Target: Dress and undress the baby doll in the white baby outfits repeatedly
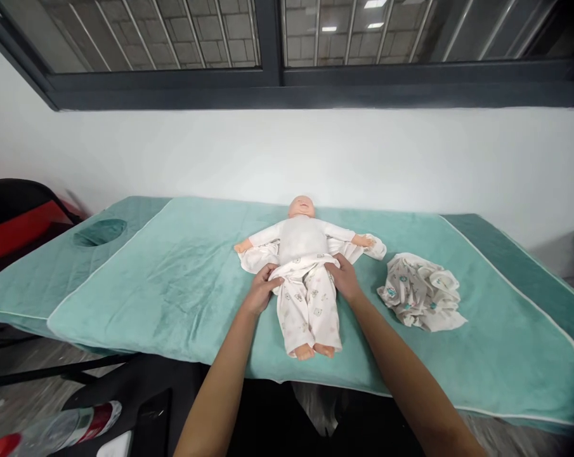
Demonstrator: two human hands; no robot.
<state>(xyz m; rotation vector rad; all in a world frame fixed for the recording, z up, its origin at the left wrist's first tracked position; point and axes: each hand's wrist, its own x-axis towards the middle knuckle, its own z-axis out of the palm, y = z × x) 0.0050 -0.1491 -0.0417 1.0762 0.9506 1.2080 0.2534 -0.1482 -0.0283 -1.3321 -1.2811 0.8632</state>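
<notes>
A baby doll (302, 208) lies on its back, arms spread, its head toward the wall. White printed baby pants (308, 304) cover its legs, and both feet stick out of the cuffs. My left hand (264, 287) is closed on the waistband at one hip. At the opposite hip my right hand (344, 277) also grips the waistband. The doll's torso is white (302, 240). Under its arms a light baby garment (259, 256) is spread out on the bed; how much of it lies beneath the body is hidden.
A crumpled pile of printed baby clothes (422, 293) sits right of the doll on the green massage bed (182, 279). The bed has a face hole (100, 233) at left. A bottle (77, 426) and a phone (151, 422) rest on a black seat. The wall stands behind.
</notes>
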